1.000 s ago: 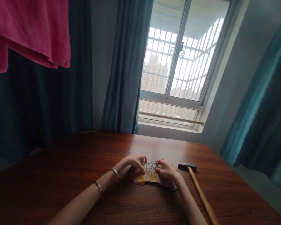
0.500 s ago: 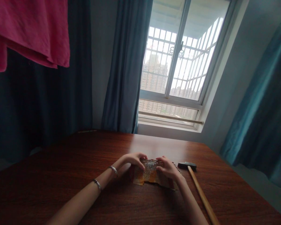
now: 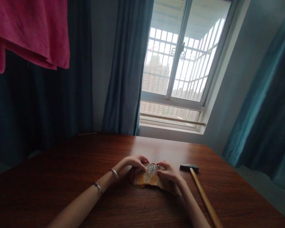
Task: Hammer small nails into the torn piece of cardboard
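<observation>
A thin, bent patterned sheet (image 3: 147, 181), cream and orange with dark dots and a reddish left end, is held just over the wooden table. It looks like cardboard or stiff paper, though its exact kind is unclear. Several small shiny silver strips (image 3: 152, 168) show along its upper part between my hands. My left hand (image 3: 138, 162) grips the left side, thumb on the near face and fingers curled over the top. The right side is pinched by my right hand (image 3: 167, 171) in the same way. Behind the sheet, most fingertips are hidden.
A hammer with a dark head (image 3: 189, 167) and wooden handle (image 3: 205, 199) lies right of my right forearm. Beyond the brown table (image 3: 104, 145) are a barred window (image 3: 175, 79) and blue curtains (image 3: 124, 79). A pink cloth (image 3: 35, 34) hangs at upper left.
The sheet has tilted and bowed more between my hands, and its ridged right edge no longer shows. My right hand has shifted slightly left. The hammer lies as before.
</observation>
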`<state>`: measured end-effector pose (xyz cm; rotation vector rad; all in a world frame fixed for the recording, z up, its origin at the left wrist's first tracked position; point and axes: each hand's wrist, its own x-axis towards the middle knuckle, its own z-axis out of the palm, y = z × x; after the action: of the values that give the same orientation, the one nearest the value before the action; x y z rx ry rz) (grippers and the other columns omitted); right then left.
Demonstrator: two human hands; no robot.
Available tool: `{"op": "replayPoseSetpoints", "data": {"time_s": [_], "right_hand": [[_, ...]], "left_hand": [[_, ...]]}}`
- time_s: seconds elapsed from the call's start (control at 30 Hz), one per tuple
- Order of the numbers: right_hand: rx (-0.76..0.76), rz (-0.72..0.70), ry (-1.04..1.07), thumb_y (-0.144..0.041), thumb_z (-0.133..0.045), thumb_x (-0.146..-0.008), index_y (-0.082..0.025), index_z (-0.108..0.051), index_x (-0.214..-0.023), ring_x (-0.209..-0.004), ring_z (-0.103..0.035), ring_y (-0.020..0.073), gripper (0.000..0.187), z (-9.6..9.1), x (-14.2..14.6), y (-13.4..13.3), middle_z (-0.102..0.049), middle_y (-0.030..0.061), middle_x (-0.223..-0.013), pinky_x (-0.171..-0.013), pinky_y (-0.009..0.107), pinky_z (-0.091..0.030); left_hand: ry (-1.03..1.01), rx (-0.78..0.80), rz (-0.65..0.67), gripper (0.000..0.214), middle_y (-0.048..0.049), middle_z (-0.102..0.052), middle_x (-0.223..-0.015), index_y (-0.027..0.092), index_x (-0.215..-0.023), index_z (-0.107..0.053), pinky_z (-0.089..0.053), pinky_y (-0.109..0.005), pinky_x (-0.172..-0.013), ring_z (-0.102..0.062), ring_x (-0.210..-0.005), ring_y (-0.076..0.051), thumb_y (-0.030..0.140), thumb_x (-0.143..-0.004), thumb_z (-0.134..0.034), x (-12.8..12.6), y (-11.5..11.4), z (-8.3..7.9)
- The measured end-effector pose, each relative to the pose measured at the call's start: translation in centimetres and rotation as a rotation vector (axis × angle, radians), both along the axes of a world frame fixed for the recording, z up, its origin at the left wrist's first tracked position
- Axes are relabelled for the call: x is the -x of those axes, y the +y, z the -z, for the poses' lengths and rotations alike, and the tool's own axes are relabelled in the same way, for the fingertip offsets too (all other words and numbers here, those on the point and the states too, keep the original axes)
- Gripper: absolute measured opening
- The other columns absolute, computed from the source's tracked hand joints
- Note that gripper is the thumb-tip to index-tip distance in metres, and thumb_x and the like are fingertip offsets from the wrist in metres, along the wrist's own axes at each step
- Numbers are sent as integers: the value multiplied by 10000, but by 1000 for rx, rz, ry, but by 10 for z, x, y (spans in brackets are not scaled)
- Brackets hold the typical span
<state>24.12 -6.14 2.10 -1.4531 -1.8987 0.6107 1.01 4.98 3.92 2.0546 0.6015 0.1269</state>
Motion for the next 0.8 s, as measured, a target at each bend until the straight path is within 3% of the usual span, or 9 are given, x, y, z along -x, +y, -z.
{"op": "replayPoseSetpoints", "data": {"time_s": [0.27, 0.47, 0.8], "right_hand": [[125, 7, 83, -395, -596, -664, -139, -662, -985, -827, -582, 225, 416, 4, 0, 5, -677, 60, -886, -746, 329, -444], [201, -12, 150, -427, -590, -670, -132, -657, -1002, -774, -591, 213, 449, 4, -1, 5, -682, 60, -852, -696, 325, -450], [249, -54, 243, -381, -649, -628, -145, -667, -959, -831, -587, 216, 407, -3, 1, 0, -676, 51, -884, -771, 338, -435]], "left_hand": [[22, 214, -57, 471, -48, -664, -883, 155, -992, -650, -441, -213, -586, -595, -730, -180, 339, -561, -695, 5, -9, -12], [8, 325, -55, 443, -50, -666, -852, 144, -990, -650, -428, -197, -560, -600, -687, -156, 322, -586, -685, 8, -6, -10], [-34, 212, -119, 490, -56, -672, -842, 134, -970, -657, -445, -222, -569, -598, -689, -178, 322, -522, -718, 8, -7, -9]]}}
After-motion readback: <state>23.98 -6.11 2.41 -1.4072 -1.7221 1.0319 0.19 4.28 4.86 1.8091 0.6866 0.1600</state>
